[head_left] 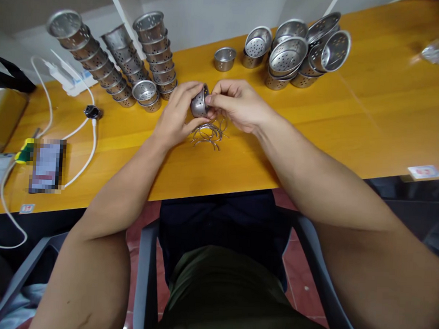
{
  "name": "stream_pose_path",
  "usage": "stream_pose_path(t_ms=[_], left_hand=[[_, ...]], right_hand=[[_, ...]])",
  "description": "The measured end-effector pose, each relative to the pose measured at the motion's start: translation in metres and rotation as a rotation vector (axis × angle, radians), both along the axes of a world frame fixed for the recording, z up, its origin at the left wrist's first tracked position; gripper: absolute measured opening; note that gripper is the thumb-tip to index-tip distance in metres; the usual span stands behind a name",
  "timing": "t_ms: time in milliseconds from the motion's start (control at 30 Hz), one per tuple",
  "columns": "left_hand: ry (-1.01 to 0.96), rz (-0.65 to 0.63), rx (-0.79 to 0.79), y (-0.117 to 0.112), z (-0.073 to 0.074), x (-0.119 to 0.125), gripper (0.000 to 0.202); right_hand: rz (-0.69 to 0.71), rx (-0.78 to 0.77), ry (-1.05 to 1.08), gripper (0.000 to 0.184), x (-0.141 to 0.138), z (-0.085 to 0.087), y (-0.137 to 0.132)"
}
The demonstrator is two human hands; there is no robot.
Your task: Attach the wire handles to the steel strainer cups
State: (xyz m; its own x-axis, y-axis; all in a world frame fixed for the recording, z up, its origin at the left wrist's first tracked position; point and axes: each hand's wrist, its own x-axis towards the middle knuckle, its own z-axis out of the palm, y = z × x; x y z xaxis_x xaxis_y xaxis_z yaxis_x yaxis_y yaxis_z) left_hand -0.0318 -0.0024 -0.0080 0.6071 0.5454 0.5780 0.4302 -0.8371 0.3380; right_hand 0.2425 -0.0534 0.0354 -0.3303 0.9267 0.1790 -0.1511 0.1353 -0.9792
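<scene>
A small perforated metal cup (199, 103) lies tipped on its side just above the table, its mouth facing right. My left hand (176, 111) is wrapped around the cup from the left, fingers over the top and thumb below. At the cup's mouth, my right hand (236, 104) has its thumb and fingers pinched together; whatever is between them is hidden. Directly below both hands, a loose heap of thin curved metal wires (208, 133) rests on the tabletop.
Stacked perforated cups (162, 60) rise at the back left, with a short stack (147, 96) in front. One cup (224, 59) stands alone; more tilted stacks (288, 56) are at back right. A phone (46, 166), white cables and a power strip (72, 83) occupy the left.
</scene>
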Motion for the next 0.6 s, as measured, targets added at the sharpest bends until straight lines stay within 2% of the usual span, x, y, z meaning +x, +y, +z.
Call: stream_pose_path(t_ms=[133, 267, 400, 500, 600], left_hand=[[0.027, 0.012, -0.023, -0.005, 0.005, 0.002, 0.098], [-0.064, 0.049, -0.024, -0.011, 0.017, 0.003, 0.098], [-0.199, 0.232, -0.061, -0.012, 0.03, -0.002, 0.106], [-0.258, 0.355, -0.049, -0.003, 0.032, -0.021, 0.119], [-0.265, 0.439, 0.06, 0.018, 0.028, -0.058, 0.124]], right_hand=[[0.012, -0.029, 0.037, 0.082, 0.0, -0.001, 0.002], [-0.023, -0.019, -0.008, 0.084, 0.006, 0.009, -0.001], [-0.067, 0.058, 0.125, 0.083, 0.014, 0.021, -0.003], [-0.124, 0.12, 0.158, 0.081, 0.02, 0.019, 0.002], [-0.145, 0.23, -0.066, 0.073, 0.026, 0.008, 0.01]])
